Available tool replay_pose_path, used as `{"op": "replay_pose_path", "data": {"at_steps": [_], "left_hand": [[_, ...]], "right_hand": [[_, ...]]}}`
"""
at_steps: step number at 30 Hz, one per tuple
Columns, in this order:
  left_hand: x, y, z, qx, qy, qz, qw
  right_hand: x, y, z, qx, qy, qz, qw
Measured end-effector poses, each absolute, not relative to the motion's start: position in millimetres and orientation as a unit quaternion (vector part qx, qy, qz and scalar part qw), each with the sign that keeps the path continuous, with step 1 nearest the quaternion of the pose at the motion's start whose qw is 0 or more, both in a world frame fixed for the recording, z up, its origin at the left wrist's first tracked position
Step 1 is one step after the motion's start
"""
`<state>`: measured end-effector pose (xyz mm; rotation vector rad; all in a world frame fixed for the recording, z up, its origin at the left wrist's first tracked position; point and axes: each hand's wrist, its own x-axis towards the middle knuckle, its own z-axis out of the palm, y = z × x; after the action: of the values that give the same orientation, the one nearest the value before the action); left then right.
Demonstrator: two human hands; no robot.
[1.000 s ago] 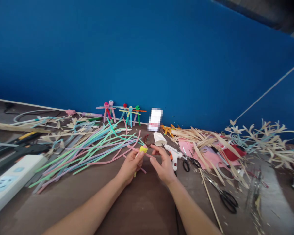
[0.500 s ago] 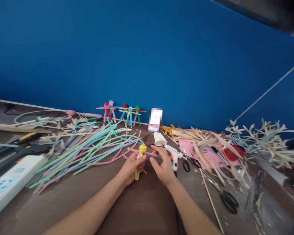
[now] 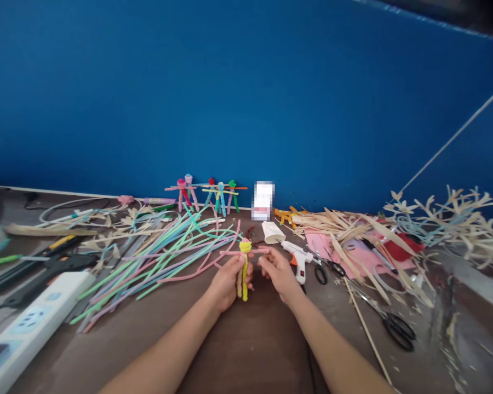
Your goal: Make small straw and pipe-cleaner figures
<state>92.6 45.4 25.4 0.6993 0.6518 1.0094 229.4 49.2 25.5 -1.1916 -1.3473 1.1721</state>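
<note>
1. Left hand (image 3: 225,284): thumb and fingers closed on a yellow pipe-cleaner doll (image 3: 245,276), gripping it below the head. We see it roughly upright, raised over the brown table (image 3: 246,350).
2. Right hand (image 3: 282,275): fingers curled, nearly together, at one end of the doll's pink crosspiece (image 3: 259,251). Pinching or only touching, we cannot tell.
3. Progress, by our judgement: wound head, hanging legs and outstretched arms are in place, so the figure looks mostly built. What remains, the view does not tell us.
4. Texture: fuzzy pile; the head a tight round coil, the crosspiece thin and straight.
5. Just beyond, left: loose pastel pipe cleaners (image 3: 148,265), long, slender, fanned in a heap.
6. Right: white glue gun (image 3: 299,257), then black-handled scissors (image 3: 399,330) and flat, pale, papery strips (image 3: 353,230).
7. Farthest: we count five similar dolls (image 3: 221,192) standing along the smooth blue wall (image 3: 246,93).
</note>
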Motion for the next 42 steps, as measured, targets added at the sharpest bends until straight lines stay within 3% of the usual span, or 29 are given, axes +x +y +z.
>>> {"op": "replay_pose_path", "data": {"at_steps": [13, 24, 31, 39, 42], "left_hand": [[97, 42, 20, 0.335, 0.263, 0.407, 0.808], [102, 39, 20, 0.384, 0.275, 0.39, 0.791], [105, 40, 15, 0.464, 0.35, 0.408, 0.704], [91, 42, 23, 0.578, 0.486, 0.527, 0.39], [90, 40, 30, 0.598, 0.475, 0.543, 0.35]], "right_hand": [[227, 48, 35, -0.418, -0.42, 0.632, 0.5], [223, 46, 30, -0.423, -0.419, 0.638, 0.489], [224, 46, 31, -0.43, -0.421, 0.64, 0.478], [227, 50, 30, -0.435, -0.376, 0.616, 0.538], [226, 50, 27, -0.441, -0.388, 0.61, 0.532]]}}
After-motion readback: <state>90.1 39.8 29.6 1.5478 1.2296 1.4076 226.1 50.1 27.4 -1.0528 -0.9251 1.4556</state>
